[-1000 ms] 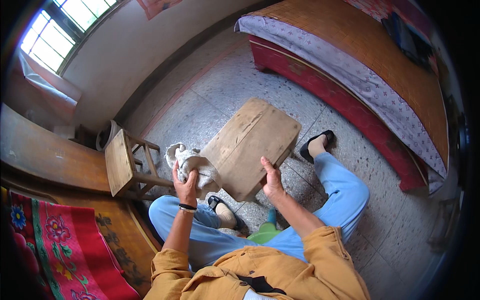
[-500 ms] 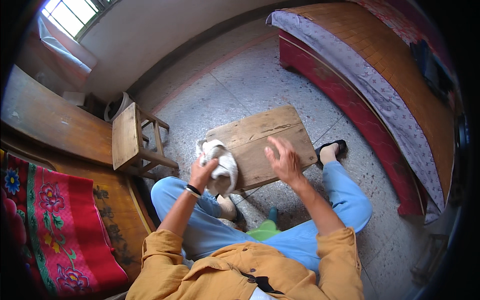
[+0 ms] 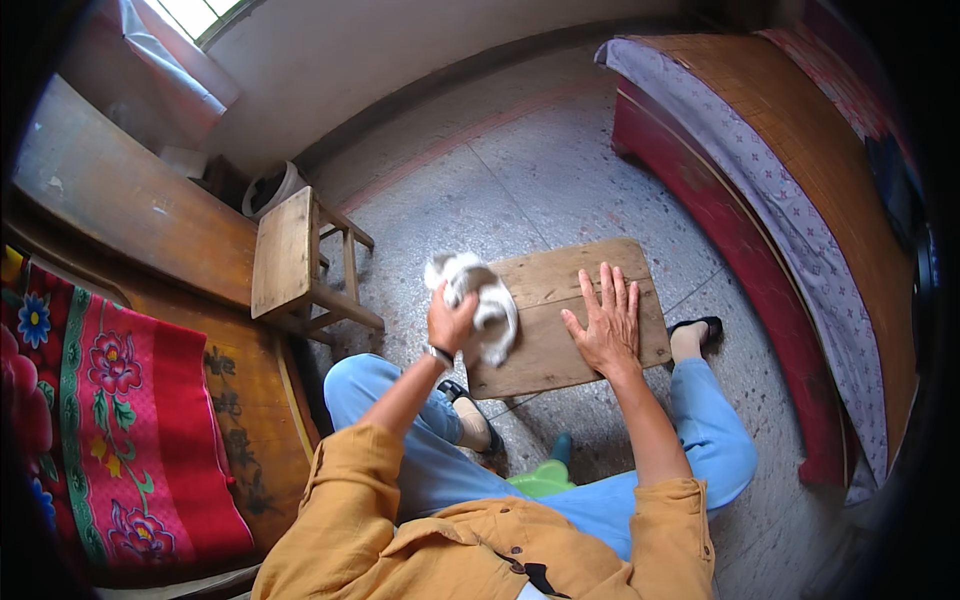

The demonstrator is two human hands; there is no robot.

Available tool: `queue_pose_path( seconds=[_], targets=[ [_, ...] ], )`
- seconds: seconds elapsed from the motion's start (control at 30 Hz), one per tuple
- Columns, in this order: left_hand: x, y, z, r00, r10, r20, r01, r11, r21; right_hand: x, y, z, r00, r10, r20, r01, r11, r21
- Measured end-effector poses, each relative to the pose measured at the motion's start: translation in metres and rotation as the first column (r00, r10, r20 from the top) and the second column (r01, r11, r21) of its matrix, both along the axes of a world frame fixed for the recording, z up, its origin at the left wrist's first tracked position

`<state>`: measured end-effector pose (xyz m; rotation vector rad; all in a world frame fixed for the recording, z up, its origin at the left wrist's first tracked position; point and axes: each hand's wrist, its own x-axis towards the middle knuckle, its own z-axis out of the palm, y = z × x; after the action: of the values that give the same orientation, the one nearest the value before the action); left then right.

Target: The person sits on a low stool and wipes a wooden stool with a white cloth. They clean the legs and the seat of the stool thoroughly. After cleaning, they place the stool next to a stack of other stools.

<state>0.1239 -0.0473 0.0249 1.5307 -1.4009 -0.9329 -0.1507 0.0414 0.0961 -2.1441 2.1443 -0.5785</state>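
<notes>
A small wooden table (image 3: 545,345) with a worn plank top stands between my knees. My left hand (image 3: 452,320) grips a white cloth (image 3: 494,318) at the table's left edge. Part of the cloth lies on the top and part bulges past the far left corner. My right hand (image 3: 610,325) rests palm down on the right half of the tabletop, its fingers spread and pointing away from me. Nothing is in that hand.
To the left stands a wooden stool (image 3: 283,250), beside a wooden bench (image 3: 150,215) with a red flowered blanket (image 3: 180,430). A pale bucket (image 3: 288,190) is behind the stool. On the right runs a bed (image 3: 700,210) with a red side. Something green (image 3: 545,480) shows between my legs.
My right hand has come down from above the table and now lies flat on it. My left hand has moved the cloth a little away from me. The whole view has shifted slightly.
</notes>
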Motion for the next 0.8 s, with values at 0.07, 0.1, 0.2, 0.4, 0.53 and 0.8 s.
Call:
queue_pose_path(
  seconds=[0.07,0.1,0.2,0.4,0.53,0.8],
  targets=[
    [-0.018,0.058,0.018,0.999,-0.014,-0.033,0.016,0.998,0.054,-0.008,0.001,-0.004,1.0,-0.02,-0.01,0.02,1.0,-0.01],
    [-0.013,0.089,0.018,0.999,-0.034,-0.034,0.036,0.997,0.067,-0.007,0.001,-0.003,1.0,-0.017,-0.014,0.017,1.0,-0.016],
    [-0.012,0.157,0.04,0.995,-0.09,0.047,0.088,0.995,0.042,-0.005,0.001,-0.004,1.0,-0.008,-0.03,0.007,0.999,-0.034],
    [-0.011,0.1,0.038,0.989,-0.095,0.113,0.091,0.995,0.036,-0.003,0.001,-0.002,0.999,-0.001,-0.035,0.0,1.0,-0.024],
    [-0.014,0.016,0.032,0.982,-0.038,0.185,0.039,0.999,-0.004,-0.003,-0.001,-0.001,0.999,-0.006,-0.039,0.004,0.999,-0.044],
    [-0.018,0.046,0.035,0.987,-0.09,0.13,0.076,0.991,0.109,-0.009,0.001,-0.005,0.999,-0.022,-0.049,0.019,0.998,-0.055]
  ],
)
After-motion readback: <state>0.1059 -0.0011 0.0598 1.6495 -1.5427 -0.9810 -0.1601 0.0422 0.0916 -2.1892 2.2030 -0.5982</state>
